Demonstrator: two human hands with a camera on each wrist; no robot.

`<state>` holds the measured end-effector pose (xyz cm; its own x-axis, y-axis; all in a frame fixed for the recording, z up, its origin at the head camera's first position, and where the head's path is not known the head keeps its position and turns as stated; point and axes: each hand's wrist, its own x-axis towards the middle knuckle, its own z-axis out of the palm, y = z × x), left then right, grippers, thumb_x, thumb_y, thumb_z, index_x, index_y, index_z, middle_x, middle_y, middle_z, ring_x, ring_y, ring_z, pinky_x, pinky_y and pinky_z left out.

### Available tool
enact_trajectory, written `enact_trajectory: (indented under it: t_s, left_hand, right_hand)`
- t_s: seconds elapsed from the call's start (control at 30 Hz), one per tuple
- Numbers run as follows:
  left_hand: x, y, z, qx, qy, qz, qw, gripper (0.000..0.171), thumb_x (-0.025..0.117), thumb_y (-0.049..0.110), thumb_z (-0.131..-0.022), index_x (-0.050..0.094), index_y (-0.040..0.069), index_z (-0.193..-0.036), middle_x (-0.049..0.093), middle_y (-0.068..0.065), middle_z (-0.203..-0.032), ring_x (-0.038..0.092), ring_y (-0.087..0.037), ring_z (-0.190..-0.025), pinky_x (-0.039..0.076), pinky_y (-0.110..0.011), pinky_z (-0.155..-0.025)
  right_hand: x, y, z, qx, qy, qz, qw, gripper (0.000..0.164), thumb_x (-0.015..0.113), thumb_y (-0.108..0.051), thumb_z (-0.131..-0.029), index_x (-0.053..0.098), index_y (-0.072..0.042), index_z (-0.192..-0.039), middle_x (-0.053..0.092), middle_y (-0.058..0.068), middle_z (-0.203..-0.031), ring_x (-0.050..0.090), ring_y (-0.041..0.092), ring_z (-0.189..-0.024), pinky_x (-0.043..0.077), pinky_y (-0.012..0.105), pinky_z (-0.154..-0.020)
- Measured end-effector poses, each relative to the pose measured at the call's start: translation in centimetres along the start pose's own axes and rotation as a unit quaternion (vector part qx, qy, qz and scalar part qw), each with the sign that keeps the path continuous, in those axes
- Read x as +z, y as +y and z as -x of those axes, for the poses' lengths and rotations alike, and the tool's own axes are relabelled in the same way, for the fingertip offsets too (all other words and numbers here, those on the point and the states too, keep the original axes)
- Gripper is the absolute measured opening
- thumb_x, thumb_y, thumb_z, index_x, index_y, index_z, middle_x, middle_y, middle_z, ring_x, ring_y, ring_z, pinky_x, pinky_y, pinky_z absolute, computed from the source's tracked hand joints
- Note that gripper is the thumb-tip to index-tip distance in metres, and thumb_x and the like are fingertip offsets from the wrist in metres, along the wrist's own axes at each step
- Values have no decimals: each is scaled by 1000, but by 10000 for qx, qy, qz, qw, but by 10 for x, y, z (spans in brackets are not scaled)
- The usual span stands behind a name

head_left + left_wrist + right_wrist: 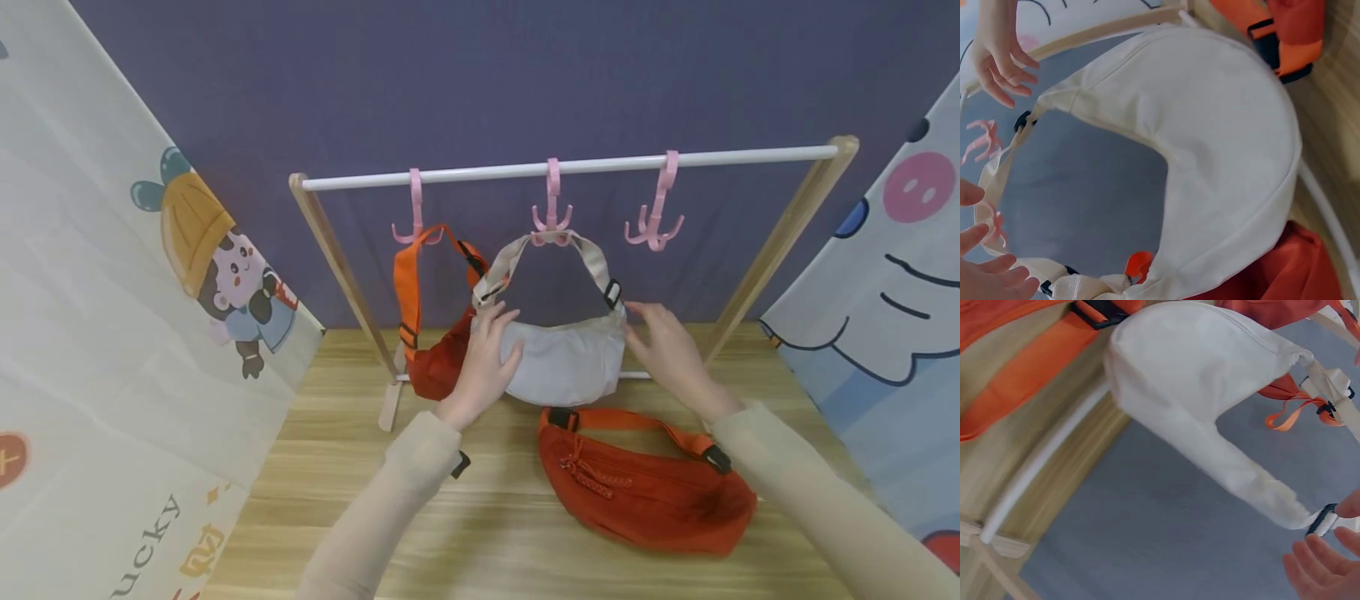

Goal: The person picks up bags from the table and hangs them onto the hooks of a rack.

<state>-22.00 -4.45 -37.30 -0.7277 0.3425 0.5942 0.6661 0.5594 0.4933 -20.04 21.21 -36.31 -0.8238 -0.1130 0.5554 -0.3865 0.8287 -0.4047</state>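
A white waist bag (pixel 564 362) hangs by its strap from the middle pink hook (pixel 552 204). Beside the bag's left end is my left hand (pixel 483 358), its fingers spread and apart from the fabric in the left wrist view. My right hand (pixel 671 354) is at the opposite end, fingers loosely extended. In the right wrist view those fingers overlap the black strap buckle (pixel 1322 520). Neither hand grips the bag. To the left, a red waist bag (pixel 435 367) with an orange strap (pixel 407 287) hangs from the left pink hook (pixel 416 208), partly hidden behind the white one.
The hooks hang on a white rail (pixel 480 172) between wooden posts (pixel 780 242). The right pink hook (pixel 655 212) bears no bag. Another red waist bag (pixel 652 492) lies on the wooden table (pixel 300 517) in front. Printed curtains (pixel 90 275) flank both sides.
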Motion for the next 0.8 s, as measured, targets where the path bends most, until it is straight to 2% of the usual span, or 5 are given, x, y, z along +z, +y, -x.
enact_trajectory:
  t_s: [0.2, 0.37, 0.47, 0.57, 0.8]
  left_hand:
    - [9, 3, 14, 116, 23, 78, 9999, 39, 58, 7, -82, 48, 1, -118, 41, -20, -126, 40, -32, -116, 32, -44, -95]
    - [19, 5, 26, -37, -213, 40, 9998, 35, 56, 10, -83, 50, 3, -117, 44, -18, -123, 44, -31, -112, 35, -44, -92]
    - [26, 5, 33, -21, -399, -14, 9992, 34, 56, 11, -84, 51, 3, -116, 46, -15, -121, 45, -29, -110, 36, -41, -91]
    - [33, 5, 40, 82, -570, -72, 9983, 32, 55, 11, -84, 52, 3, -115, 48, -13, -118, 47, -26, -108, 36, -38, -91]
    - [48, 7, 52, 225, -958, -182, 9950, 30, 56, 11, -83, 54, 5, -112, 52, -9, -111, 50, -22, -101, 40, -33, -87]
  right_hand:
    - [-2, 11, 18, 139, -137, 161, 9997, 31, 55, -2, -81, 52, 5, -111, 56, 23, -97, 52, 37, -90, 41, 48, -76]
    - [-2, 20, 30, 235, -368, 224, 9988, 29, 54, -2, -82, 53, 6, -109, 55, 26, -100, 52, 41, -90, 40, 51, -77]
    - [-3, 25, 37, 389, -687, 246, 9966, 30, 54, -3, -82, 53, 6, -111, 50, 32, -110, 48, 46, -97, 37, 56, -81]
    - [-3, 29, 44, 481, -903, 287, 9943, 30, 54, -4, -82, 53, 7, -110, 41, 38, -119, 48, 49, -96, 39, 57, -78]
    - [1, 43, 61, 326, -1028, 264, 9938, 29, 59, 0, -77, 53, 8, -105, 55, 29, -96, 56, 36, -71, 45, 46, -58]
